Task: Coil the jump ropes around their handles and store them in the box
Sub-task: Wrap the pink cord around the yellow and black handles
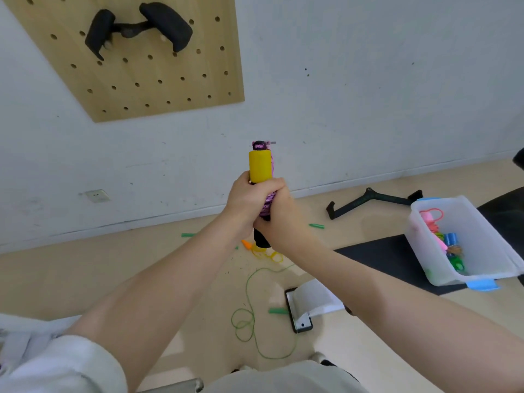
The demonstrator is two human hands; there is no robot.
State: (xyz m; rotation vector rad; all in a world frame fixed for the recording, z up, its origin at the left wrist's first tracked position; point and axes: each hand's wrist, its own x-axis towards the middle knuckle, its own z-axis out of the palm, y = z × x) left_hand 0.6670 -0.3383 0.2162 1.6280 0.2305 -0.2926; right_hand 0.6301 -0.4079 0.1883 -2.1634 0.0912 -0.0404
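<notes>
A pale wood-toned floor point(85, 279) meets a scuffed white wall point(368, 80); a light wooden pegboard point(158, 80) hangs on that wall with a black padded object point(136, 26) fixed to it, and a white socket point(97, 195) sits low near the skirting; on the floor lie a loose green rope point(249, 316) in loops, a curled yellow rope point(268, 255) with an orange piece point(246, 244) beside it, several short green pieces point(278, 311), a black V-shaped stand point(368, 201) near the wall, a phone point(297, 310) partly covered by a white sheet of paper point(314, 299), and a dark mat point(391, 256); a translucent white box point(482, 251) with blue latches rests on the mat at the right, open, holding coiled ropes with a pink one point(428, 222) toward the far end and blue and green ones point(453, 251) nearer; both bare forearms reach forward and up to the middle of the view, the sleeves pushed back to pale cuffs; the left hand point(243, 202) is wrapped around the jump rope handles point(260, 168) just below the yellow part, and the right hand point(280, 219) grips the same bundle lower down, its fingers curled over pink and black cord point(268, 202) wound around it; the bundle stands roughly upright in the air, well apart from the box, a black end showing beneath the hands and a small dark-and-pink tip at the top.
</notes>
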